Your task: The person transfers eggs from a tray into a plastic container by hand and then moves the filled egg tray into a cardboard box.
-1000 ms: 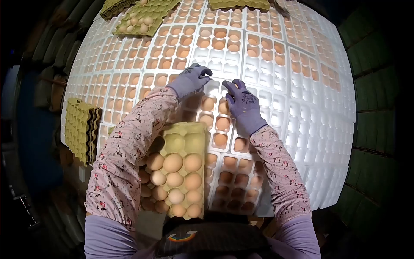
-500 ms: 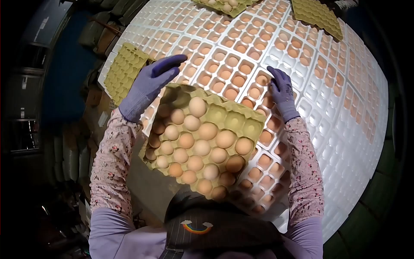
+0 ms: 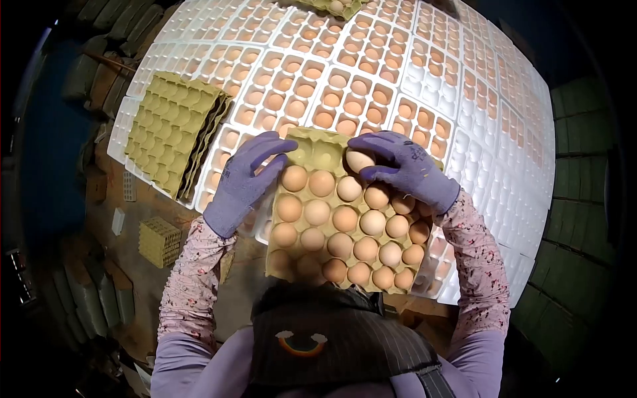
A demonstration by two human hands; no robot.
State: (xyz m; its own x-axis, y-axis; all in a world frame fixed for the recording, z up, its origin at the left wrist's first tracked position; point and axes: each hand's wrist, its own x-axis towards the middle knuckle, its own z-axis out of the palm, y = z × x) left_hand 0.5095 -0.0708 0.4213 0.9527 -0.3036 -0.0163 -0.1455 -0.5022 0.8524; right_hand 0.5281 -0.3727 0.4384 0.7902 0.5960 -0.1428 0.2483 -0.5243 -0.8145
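Pulp egg tray [image 3: 318, 151], at my waist: nearly full, far row partly empty. Left hand [image 3: 242, 182]: clasping its far-left corner. Right hand [image 3: 408, 169]: closed round one egg [image 3: 359, 160] at that row. Beyond: white foam cartons [image 3: 478, 132], many filled, rightward ones empty; plenty left to fill, I judge.

A pale egg [image 3: 359, 160] is at the far end of a nearly full yellow pulp tray [image 3: 312, 149].
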